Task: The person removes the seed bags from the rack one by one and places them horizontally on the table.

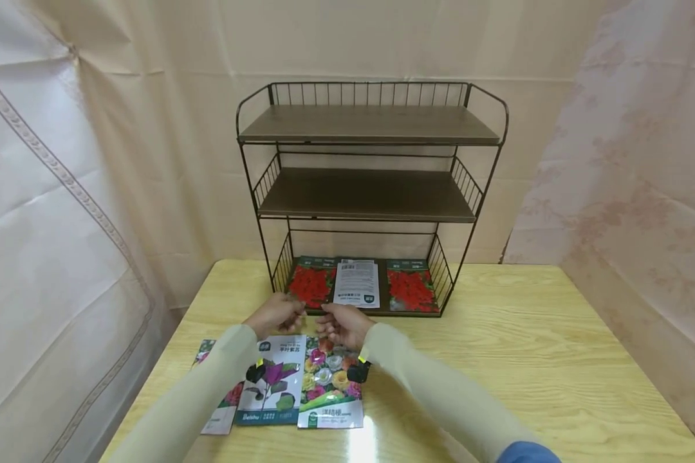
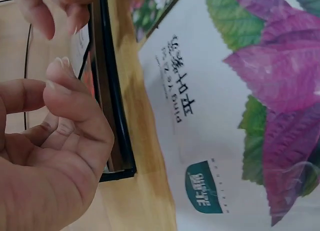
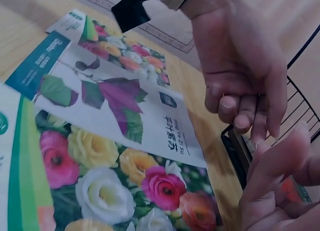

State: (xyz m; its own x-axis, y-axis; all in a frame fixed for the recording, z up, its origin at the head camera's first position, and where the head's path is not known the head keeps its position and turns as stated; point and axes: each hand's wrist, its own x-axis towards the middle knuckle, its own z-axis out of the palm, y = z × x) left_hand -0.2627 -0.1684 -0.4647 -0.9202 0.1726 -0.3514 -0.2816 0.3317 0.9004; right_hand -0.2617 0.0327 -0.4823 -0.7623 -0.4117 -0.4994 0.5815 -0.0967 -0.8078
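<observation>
Even warm light, glare on the table (image 1: 363,444), wide-angle bending, wrist views softly blurred

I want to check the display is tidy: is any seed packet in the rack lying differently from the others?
Yes. On the rack's bottom shelf, the middle packet lies with its white printed back up, while the left packet and right packet show red flowers. Nothing looks spilled or damaged.

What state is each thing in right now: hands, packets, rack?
Left hand: fingers loosely curled, holding nothing.
Right hand: fingers loosely curled, holding nothing.
Purple-leaf packet: flat on table, face up.
Flower packet: flat, face up, beside it.
Rack: upright; top two shelves bare, three packets flat on the bottom.
</observation>
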